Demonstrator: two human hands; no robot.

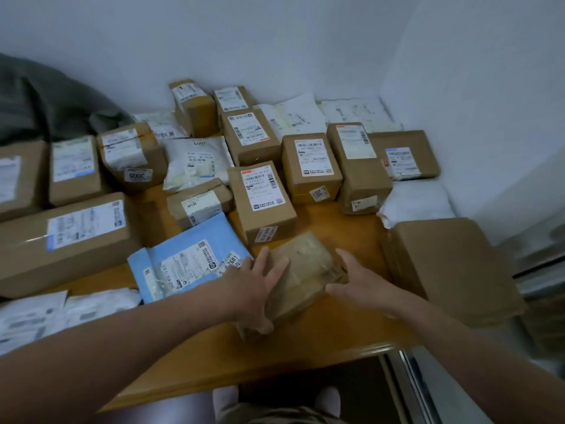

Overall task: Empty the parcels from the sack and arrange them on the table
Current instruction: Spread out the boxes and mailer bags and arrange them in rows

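Taped brown parcel (305, 270) on front of bench (336, 325), long axis slanting near-left to far-right. Left hand (256, 289) fingers clamped over top, right hand (357, 280) gripping right edge.

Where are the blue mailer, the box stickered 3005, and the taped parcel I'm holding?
blue mailer (186, 261), head view, on its white label.
box stickered 3005 (122, 151), head view, on its top label.
taped parcel (305, 264), head view, on its bare top face.
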